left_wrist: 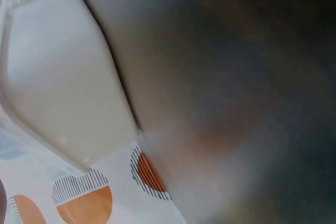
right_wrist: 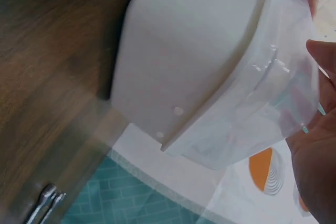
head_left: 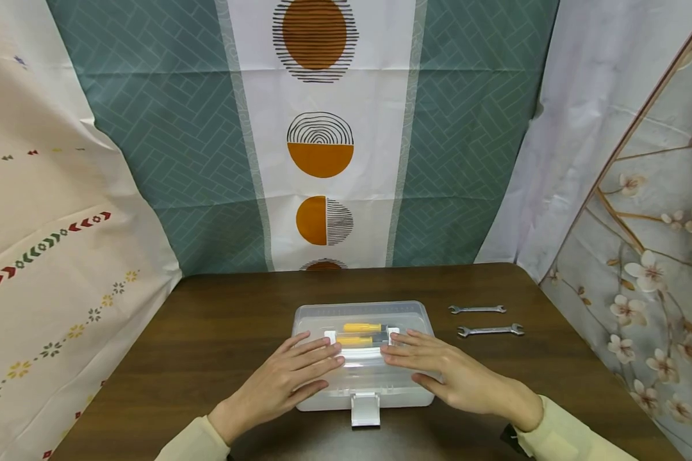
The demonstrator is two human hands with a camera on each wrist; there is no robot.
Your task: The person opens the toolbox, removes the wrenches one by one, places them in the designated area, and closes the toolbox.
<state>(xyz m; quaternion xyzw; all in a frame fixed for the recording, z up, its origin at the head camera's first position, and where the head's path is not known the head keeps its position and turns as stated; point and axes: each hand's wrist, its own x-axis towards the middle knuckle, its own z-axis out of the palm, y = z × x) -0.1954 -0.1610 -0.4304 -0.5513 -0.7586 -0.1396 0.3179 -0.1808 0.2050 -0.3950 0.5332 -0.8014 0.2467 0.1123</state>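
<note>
A clear plastic toolbox (head_left: 329, 402) with a translucent lid and a white front latch (head_left: 366, 410) stands on the table. Two yellow-handled tools, apparently screwdrivers (head_left: 362, 327), show at the lid's middle beside the white carrying handle (head_left: 360, 353); whether they lie under the lid is unclear. My left hand (head_left: 294, 370) lies over the lid's left part, its fingers straight. Over the right part my right hand (head_left: 450, 368) spreads straight fingers near the handle's end. In the right wrist view, the box's pale side wall (right_wrist: 184, 40) is beside my right hand (right_wrist: 320, 150).
To the right of the box lie two open-ended wrenches, the upper wrench (head_left: 477, 309) and the lower wrench (head_left: 490, 330). The brown wooden table (head_left: 236, 320) runs back to a patterned curtain (head_left: 323, 224). Fabric hangs along both sides.
</note>
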